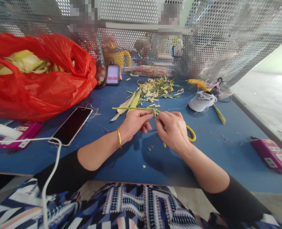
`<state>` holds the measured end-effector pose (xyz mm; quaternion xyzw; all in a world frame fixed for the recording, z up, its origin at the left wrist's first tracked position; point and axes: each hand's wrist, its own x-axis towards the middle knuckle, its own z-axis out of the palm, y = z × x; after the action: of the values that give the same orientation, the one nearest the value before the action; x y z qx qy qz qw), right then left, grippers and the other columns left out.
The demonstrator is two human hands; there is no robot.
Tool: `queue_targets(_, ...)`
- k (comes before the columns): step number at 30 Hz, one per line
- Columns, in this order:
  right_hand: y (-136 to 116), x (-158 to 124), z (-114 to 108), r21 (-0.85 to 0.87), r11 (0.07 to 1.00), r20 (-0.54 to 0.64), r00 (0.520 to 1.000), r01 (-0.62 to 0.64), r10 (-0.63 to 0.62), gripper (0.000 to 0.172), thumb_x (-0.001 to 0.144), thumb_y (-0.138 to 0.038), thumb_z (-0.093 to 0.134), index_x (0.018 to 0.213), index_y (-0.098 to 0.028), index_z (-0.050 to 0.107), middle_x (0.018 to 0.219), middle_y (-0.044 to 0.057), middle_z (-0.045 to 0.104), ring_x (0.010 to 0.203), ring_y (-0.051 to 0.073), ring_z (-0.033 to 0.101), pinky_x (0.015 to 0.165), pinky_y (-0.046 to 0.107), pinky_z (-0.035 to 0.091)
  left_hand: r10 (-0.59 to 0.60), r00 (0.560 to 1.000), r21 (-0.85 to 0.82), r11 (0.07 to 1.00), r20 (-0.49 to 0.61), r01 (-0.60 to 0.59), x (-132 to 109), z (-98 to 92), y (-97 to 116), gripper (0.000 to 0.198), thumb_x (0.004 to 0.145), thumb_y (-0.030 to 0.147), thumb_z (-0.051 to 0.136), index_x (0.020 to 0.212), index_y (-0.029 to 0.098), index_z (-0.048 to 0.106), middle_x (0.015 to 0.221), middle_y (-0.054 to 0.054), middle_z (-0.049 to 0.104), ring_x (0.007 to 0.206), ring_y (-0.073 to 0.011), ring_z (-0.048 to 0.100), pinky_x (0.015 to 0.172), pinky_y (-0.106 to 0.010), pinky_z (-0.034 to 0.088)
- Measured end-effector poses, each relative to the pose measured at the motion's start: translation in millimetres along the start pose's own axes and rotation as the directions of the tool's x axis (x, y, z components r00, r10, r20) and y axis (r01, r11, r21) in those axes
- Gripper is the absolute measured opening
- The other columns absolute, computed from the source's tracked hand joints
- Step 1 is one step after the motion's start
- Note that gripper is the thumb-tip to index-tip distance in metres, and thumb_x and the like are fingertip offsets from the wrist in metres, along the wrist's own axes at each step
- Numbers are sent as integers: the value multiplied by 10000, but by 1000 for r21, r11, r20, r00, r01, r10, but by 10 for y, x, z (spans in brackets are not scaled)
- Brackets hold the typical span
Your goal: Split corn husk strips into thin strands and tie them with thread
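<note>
Both hands meet over the blue table, working on a thin green strip of corn husk (128,108). My left hand (136,122) pinches the strip between thumb and fingers, and a long straight end sticks out to the left. At the folded or knotted part, my right hand (172,128) is closed on the strip, its fingertips partly hidden. A short green end shows below the right hand. Beside that hand lies a yellow loop (191,133), perhaps a scissors handle, its other part covered. Whole husk leaves (134,102) lie just beyond my left hand.
Cut husk scraps (157,87) are heaped at the back. White thread (201,101) lies at right, near a bound husk piece (219,114). At left are a red plastic bag (59,89) of husks, a phone (71,125) and a white cable (57,159). A perforated screen (143,70) stands behind.
</note>
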<state>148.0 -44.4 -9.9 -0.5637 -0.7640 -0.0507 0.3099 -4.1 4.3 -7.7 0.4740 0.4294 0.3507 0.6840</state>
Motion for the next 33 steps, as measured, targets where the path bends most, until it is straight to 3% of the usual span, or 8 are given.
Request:
queue_targets(5,0,2,5,4,1000,22,1000,7,-7,224,879,-167,452,669,-240,482,637,15,607,622,179,533,785,344,371,-44,998,-152,987,47,50,2,-7,10,27,838,180,748,829,162,766,653,-18,718,510,-111,628,491,-219,462)
queue_targets(11,-1,5,4,-11,1000,62,998,19,-18,219,878,-168,454,673,-237,488,641,18,610,616,179,526,761,340,352,-28,998,-285,958,49,41,15,8,-60,206,861,329,781,789,140,739,791,-75,769,721,-153,718,692,-257,556)
queue_targets(17,-22,-10,25,-56,997,100,994,56,-50,216,894,-158,451,707,-231,532,664,30,644,629,190,524,737,348,314,-17,1000,-356,934,-1,15,15,28,-134,177,822,310,820,810,150,745,806,-76,790,847,-191,755,818,-289,567)
queue_targets(21,-44,-33,70,-95,991,110,990,94,-84,211,907,-155,441,748,-222,563,717,52,688,657,203,550,725,359,292,-107,994,-441,894,-32,82,26,51,-124,147,900,250,733,791,155,714,767,-56,775,803,-163,750,826,-282,568)
queue_targets(28,-52,-53,103,-119,984,112,986,134,-121,223,881,-136,441,738,-206,597,741,72,700,687,209,589,719,366,301,-248,964,-500,850,-101,166,-11,146,-13,323,1003,111,521,721,146,674,651,-21,730,693,-107,725,782,-229,560)
queue_targets(33,-34,-58,94,-129,983,137,984,134,-116,209,864,-149,455,720,-206,595,727,71,708,656,203,582,704,366,293,-230,968,-478,864,-96,158,-38,148,18,316,1010,146,530,745,145,702,718,-53,771,788,-133,762,798,-235,579)
